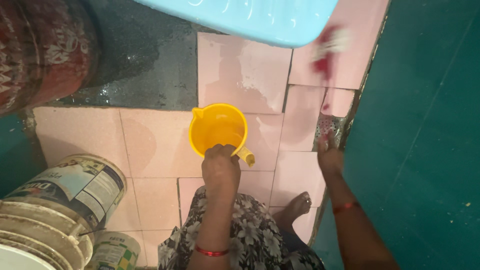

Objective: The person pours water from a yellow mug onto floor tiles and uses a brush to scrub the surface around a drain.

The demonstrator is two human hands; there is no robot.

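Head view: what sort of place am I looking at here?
Probably a home wash area or bathroom floor. Wet pink floor tiles run to a floor drain, the left hand holds a yellow jug, and a pale blue tub and paint buckets stand around.

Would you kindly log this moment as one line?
left hand: grips yellow jug | right hand: at floor drain | floor: wet pink tiles

Bare pink tiles (150,145) at nine o'clock of yellow jug (218,128); blue tub (250,17) blocks twelve, paint bucket (75,187) crowds eight.
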